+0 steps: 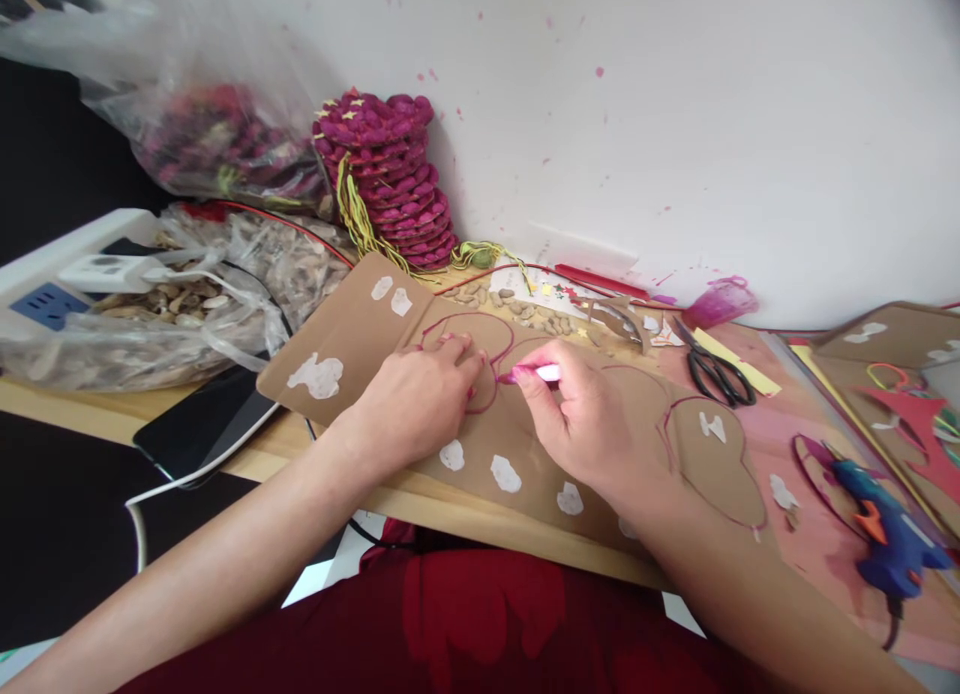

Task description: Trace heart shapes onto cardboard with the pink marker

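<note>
A long sheet of brown cardboard [472,479] lies across the table, with magenta outlines and patches of white stuck-on paper. My left hand [424,394] rests palm down on a rounded, magenta-edged shape [480,334] on the sheet, fingers pressing it; whether this is a loose piece or only a drawn outline I cannot tell. Between the fingertips of my right hand [581,414] is a marker pen [547,373] with a white barrel. Its magenta tip touches the cardboard beside that shape's edge. Further right, another magenta-edged cardboard shape [716,464] lies on the sheet.
Black-handled scissors [720,376] and a blue glue gun [892,534] lie to the right. Peanuts [551,321] are scattered behind the cardboard. A stack of magenta peanut-covered discs [394,184], a power strip [75,264], a phone [202,424] and plastic bags [150,354] are at left.
</note>
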{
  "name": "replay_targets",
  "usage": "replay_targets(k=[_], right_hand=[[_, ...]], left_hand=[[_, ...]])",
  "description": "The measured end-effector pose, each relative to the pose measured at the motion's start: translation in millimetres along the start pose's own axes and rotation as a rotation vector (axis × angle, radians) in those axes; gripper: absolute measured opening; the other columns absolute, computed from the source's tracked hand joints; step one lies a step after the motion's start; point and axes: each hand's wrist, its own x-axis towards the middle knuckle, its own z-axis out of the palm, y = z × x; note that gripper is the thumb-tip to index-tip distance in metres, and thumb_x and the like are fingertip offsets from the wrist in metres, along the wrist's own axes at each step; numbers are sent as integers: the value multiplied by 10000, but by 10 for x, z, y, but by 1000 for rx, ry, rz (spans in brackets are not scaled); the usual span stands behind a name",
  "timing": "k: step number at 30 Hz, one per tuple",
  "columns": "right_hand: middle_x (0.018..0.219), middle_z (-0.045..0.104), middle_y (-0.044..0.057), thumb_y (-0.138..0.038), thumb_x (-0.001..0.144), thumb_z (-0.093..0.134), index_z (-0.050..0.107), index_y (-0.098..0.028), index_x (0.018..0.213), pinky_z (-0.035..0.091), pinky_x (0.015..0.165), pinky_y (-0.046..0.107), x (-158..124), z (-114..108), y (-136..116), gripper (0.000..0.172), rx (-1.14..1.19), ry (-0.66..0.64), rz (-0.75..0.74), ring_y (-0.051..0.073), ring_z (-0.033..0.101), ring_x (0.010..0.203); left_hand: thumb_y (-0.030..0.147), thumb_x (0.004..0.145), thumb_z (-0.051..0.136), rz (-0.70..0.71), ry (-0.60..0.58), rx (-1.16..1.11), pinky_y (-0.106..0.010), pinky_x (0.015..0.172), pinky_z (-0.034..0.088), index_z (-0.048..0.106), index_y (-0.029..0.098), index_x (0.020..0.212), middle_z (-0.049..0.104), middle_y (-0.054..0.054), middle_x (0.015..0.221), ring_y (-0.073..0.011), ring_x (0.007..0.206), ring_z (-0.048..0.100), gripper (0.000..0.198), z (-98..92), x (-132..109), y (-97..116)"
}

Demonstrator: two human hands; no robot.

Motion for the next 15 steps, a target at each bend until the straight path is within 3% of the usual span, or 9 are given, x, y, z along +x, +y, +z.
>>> replay_targets(k=[7, 15], right_hand=[[792, 688, 5, -260, 995, 537, 589, -206, 911, 459, 660, 266, -162, -96, -125, 113, 47, -73, 60, 138, 640, 723], [753, 701, -10, -279, 994, 541, 593, -208, 876, 434, 620, 250, 39, -91, -56, 148, 87, -60, 132, 118, 606, 645]], left_hand=[[228, 960, 449, 14, 8, 9, -397, 712, 578, 585, 222, 1344, 603, -86, 1391, -270, 933, 717, 407, 13, 5, 2], [229, 961, 445, 18, 25, 13, -374, 671, 565, 585, 233, 1329, 615, -91, 1363, -262, 914, 715, 394, 25, 0, -12]])
